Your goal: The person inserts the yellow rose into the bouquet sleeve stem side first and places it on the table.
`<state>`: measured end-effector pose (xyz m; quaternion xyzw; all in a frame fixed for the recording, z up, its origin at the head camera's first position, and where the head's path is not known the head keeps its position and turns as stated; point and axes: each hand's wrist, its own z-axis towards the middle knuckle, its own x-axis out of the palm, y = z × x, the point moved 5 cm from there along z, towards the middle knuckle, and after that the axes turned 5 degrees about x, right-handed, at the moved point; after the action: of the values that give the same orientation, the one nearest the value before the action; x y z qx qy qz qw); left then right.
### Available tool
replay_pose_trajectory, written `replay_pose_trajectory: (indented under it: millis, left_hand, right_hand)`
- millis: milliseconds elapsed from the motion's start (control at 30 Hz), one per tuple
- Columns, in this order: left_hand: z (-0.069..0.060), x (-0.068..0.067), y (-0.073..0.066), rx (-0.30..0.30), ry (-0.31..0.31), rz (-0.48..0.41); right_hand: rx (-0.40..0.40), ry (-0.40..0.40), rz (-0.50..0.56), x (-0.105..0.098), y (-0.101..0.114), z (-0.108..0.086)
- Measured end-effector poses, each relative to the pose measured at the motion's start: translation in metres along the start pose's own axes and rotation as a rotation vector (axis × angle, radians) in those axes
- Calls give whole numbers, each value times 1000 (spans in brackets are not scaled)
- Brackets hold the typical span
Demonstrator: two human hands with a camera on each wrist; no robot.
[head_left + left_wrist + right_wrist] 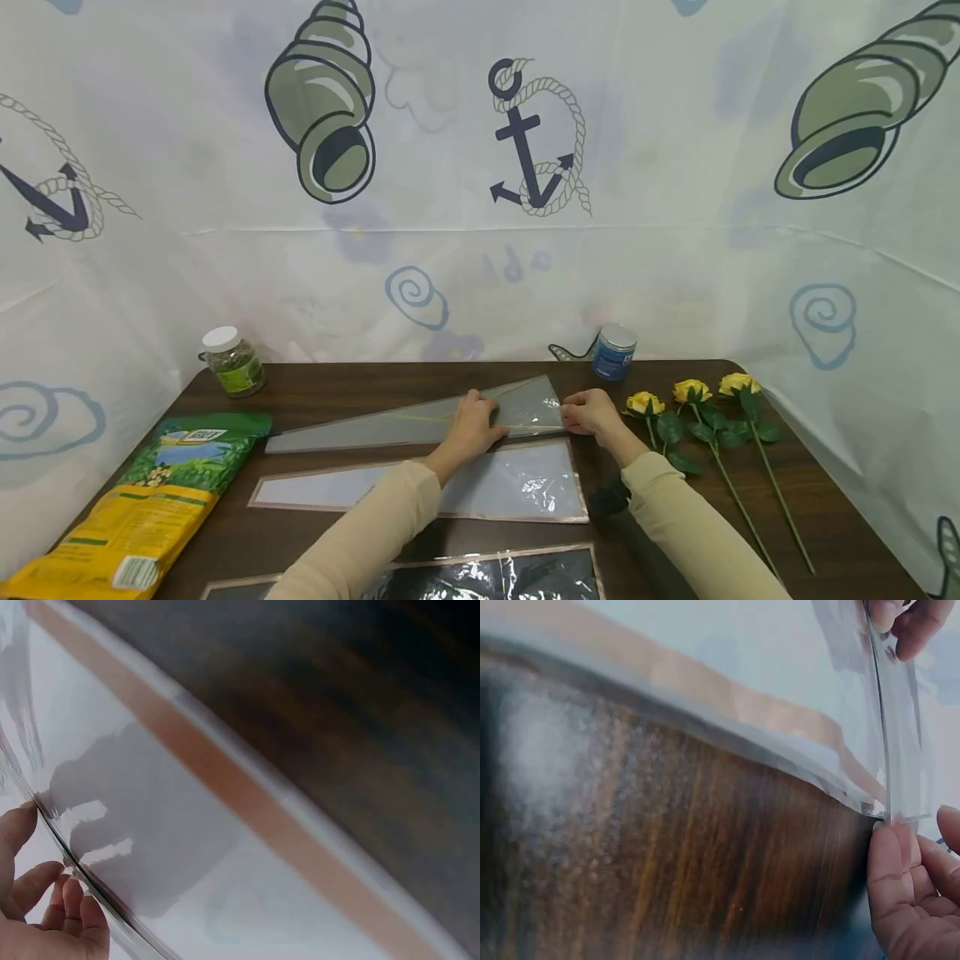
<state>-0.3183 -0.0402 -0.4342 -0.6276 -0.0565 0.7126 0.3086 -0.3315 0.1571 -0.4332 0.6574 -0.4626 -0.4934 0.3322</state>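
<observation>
A long, tapering grey see-through flower sleeve (337, 435) lies across the far part of the table in the head view, its wide end to the right. My left hand (468, 425) pinches its near edge; in the left wrist view, the thumb and fingers (49, 889) meet at that clear edge. At the wide end, my right hand (592, 414) pinches the near right corner, and the right wrist view shows those fingers (889, 874) at the clear corner. Just in front lies a white sleeve with a rose-gold border (517, 483), below both hands.
Nearest me is a black sleeve (555, 575), partly covered by the left arm. Yellow roses (692, 390) lie at right. A yellow-green pouch (142, 508) and a white-lidded jar (234, 362) are at left. A blue can (615, 353) stands at the back edge.
</observation>
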Motion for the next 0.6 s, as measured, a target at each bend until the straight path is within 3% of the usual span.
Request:
replay_pose_trajectory:
  millis: [367, 600]
  left_hand:
    - [1, 3, -1, 31, 10, 27]
    - [2, 3, 2, -36, 10, -56]
  right_hand:
    - [9, -3, -82, 3, -2, 6]
    - [35, 71, 87, 12, -3, 8]
